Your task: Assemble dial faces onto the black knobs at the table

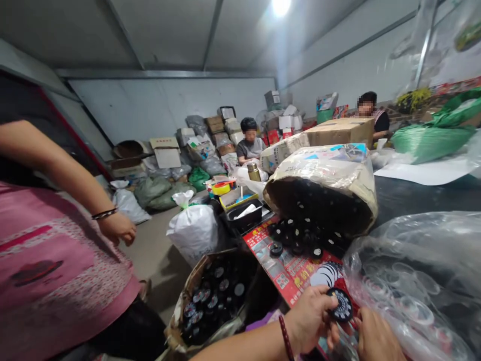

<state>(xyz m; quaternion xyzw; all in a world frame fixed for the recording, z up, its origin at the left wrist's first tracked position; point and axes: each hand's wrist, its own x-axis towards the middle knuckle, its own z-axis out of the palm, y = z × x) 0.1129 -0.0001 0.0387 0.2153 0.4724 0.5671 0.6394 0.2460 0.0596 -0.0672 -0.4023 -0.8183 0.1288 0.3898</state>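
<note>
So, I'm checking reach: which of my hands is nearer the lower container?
Left. The left hand is right of the container; the right hand is farther right.

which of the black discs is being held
The white-marked disc gripped in the left hand; other black pieces lie loose on the red sheet or in the open container.

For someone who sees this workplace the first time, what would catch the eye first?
Probably the large pink apron of a person standing at the left edge, and the bright lamp at the top. Then the carton on its side near the middle, with black round pieces at its mouth, and below it, the left hand holding a black dial-like disc.
</note>
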